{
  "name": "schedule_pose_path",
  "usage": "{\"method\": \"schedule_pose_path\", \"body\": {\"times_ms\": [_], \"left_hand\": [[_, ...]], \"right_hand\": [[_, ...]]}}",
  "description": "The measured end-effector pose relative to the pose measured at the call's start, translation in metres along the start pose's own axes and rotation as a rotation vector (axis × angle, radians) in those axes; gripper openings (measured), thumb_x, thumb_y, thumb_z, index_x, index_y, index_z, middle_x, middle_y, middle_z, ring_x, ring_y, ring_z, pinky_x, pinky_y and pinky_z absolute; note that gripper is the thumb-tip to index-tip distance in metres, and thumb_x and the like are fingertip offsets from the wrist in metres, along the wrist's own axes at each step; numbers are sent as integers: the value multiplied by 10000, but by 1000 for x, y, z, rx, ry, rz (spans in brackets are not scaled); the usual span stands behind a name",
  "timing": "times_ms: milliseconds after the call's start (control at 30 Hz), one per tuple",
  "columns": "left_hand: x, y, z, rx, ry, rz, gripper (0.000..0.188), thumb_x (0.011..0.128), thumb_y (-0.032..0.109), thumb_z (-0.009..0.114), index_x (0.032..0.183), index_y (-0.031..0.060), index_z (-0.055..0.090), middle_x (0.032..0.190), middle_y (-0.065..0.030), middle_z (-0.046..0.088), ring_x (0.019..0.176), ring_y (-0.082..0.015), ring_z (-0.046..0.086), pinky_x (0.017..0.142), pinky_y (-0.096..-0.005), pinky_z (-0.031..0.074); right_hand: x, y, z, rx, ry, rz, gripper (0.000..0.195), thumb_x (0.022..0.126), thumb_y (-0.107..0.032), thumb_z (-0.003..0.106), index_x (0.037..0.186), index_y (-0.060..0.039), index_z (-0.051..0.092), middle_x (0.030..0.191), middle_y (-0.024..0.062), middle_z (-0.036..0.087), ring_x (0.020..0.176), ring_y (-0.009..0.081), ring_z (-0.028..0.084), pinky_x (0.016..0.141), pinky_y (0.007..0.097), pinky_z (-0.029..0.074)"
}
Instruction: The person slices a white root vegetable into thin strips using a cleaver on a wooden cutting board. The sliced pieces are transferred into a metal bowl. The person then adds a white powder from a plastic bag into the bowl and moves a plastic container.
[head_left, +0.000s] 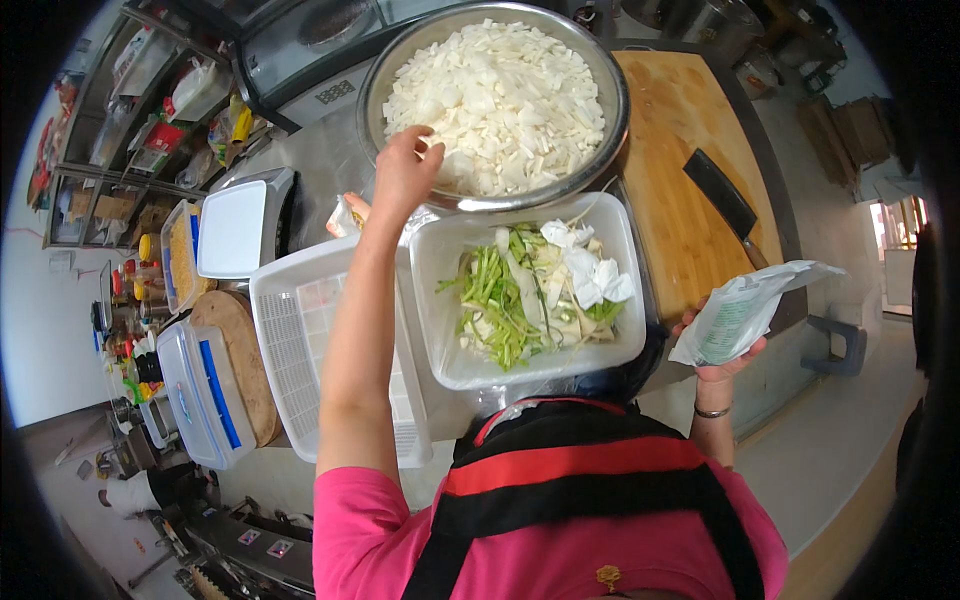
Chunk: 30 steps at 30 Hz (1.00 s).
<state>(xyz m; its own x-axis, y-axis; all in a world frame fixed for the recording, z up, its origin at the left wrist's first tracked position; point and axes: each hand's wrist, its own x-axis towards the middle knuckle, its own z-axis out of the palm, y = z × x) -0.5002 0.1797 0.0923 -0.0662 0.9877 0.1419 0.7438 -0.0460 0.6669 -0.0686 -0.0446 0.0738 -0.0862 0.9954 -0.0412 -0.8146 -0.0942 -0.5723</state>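
My left hand (409, 166) is over the near left rim of a large steel bowl (621, 139), fingers bent; whether anything small is between them cannot be told. Chopped white vegetable pieces (499, 97) are heaped in the bowl. At the right, my right hand (724, 360) holds a white plastic packet (731, 315) bearing green print. Between my arms, a white plastic tub (433, 337) contains green vegetable trimmings (491, 300) and crumpled white tissues (596, 277).
A cleaver (721, 195) lies on a wooden cutting board (660, 165). Left are a white plastic basket (281, 337), a scale (234, 229), a lidded plastic box (196, 390) and a round wooden board (240, 367). A person (131, 491) is in the lower left background.
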Motion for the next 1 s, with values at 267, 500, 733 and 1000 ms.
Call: {"method": "schedule_pose_path", "body": {"times_ms": [267,500,733,1000], "left_hand": [[104,-50,68,195,155,222,252,803,172,635,1021,48,665,839,-187,672,790,-368,653,757,-435,517],[111,-47,50,-6,4,-47,365,830,212,625,1174,88,619,1000,-200,661,915,-352,648,823,-416,508],[50,-27,33,371,-147,307,535,839,246,660,1335,101,520,1335,-212,509,1218,-400,494,1019,-448,418],[-47,2,23,-465,162,43,159,922,42,574,1054,-14,643,993,-82,656,811,-145,613,768,-238,472]], "right_hand": [[52,13,-24,9,27,44,899,725,-635,723,1391,-123,406,1155,211,551,966,403,605,759,574,545],[46,21,-46,-77,130,-8,914,742,-685,666,1410,-136,369,1147,208,551,967,401,607,721,561,553],[59,22,-44,-42,342,-155,797,851,-573,556,1478,-152,302,1417,128,415,1249,363,451,967,567,407],[194,-43,113,-325,278,-353,517,921,-198,621,1360,0,434,1350,130,522,1251,277,497,1083,455,388]]}}
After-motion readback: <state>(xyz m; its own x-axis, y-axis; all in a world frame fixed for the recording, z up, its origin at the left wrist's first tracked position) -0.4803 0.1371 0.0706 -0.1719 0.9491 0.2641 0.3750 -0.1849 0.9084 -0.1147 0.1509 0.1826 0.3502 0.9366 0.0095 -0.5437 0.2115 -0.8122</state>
